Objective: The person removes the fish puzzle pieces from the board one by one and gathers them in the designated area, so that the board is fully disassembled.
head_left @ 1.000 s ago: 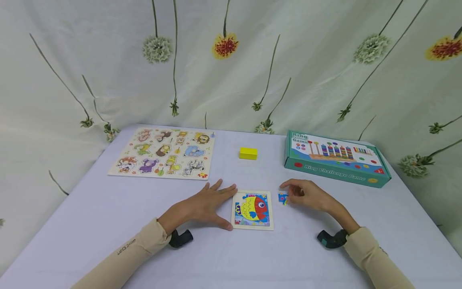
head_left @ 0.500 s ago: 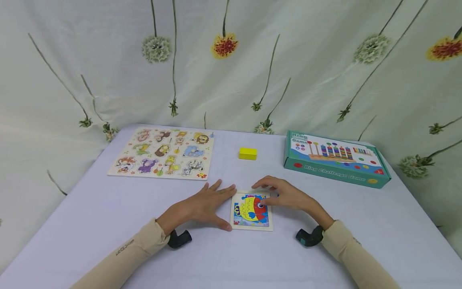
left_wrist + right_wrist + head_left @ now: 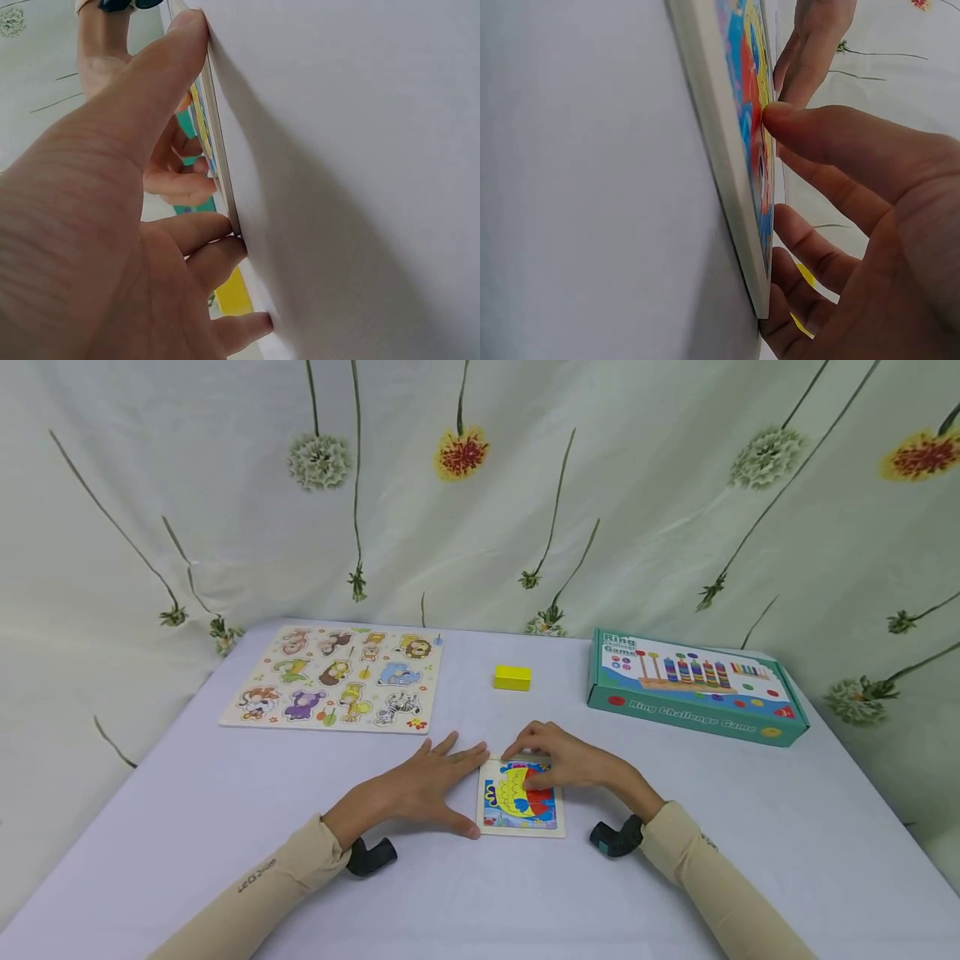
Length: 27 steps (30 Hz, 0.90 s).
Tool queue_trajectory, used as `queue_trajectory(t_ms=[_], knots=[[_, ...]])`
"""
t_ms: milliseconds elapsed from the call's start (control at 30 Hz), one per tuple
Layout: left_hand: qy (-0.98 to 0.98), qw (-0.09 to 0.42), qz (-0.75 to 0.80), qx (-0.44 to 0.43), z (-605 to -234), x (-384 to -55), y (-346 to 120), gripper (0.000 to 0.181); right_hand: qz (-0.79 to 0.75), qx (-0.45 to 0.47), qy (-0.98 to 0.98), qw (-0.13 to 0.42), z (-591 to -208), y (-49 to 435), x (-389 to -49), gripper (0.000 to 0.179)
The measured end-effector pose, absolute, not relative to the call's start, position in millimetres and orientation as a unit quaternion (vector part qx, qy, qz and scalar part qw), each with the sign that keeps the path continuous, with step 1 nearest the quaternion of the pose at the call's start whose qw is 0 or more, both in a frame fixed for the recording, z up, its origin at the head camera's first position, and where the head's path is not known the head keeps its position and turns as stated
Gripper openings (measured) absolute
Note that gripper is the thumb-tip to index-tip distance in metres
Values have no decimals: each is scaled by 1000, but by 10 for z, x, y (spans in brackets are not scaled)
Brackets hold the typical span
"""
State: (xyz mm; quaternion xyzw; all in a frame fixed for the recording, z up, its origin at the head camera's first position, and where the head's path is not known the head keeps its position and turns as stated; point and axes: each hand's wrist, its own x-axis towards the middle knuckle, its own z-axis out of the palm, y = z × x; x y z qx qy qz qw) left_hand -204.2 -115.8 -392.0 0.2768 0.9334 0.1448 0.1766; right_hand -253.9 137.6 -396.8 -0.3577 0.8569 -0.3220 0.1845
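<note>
A small square fish puzzle [image 3: 517, 802] in a pale wooden frame lies flat on the table. Its upper left corner looks pale, without printed picture. My left hand [image 3: 427, 787] has its fingers spread, with the thumb and fingertips against the frame's left side. My right hand [image 3: 573, 760] is over the puzzle's upper right. In the right wrist view the thumb [image 3: 817, 131] touches the picture, the other fingers bent and apart from it. I see nothing held between them. A loose blue puzzle piece seen earlier is out of sight now, perhaps behind the right hand.
An animal puzzle board [image 3: 337, 681] lies at the back left. A yellow block [image 3: 512, 677] sits behind the fish puzzle, and a green Ring Challenge Game box [image 3: 693, 689] stands at the back right. A flowered cloth [image 3: 480, 543] hangs behind the white table.
My right hand has moved left from the loose blue piece to over the fish puzzle. Half a second ago a bit of blue still showed beside that hand. My left hand has stayed put.
</note>
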Motion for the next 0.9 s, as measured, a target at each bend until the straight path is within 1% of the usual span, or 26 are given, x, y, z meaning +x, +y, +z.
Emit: queue_trajectory(t_ms=[200, 400, 900], knots=[[934, 174, 142, 277, -3920, -2041, -1155, 104, -293, -381, 862, 162, -3976, 1370, -2514, 36], [933, 178, 145, 278, -3912, -2039, -1157, 104, -288, -372, 865, 171, -3960, 1353, -2489, 34], [934, 176, 145, 275, -3922, -2026, -1154, 105, -278, -367, 872, 167, -3961, 1347, -2479, 34]])
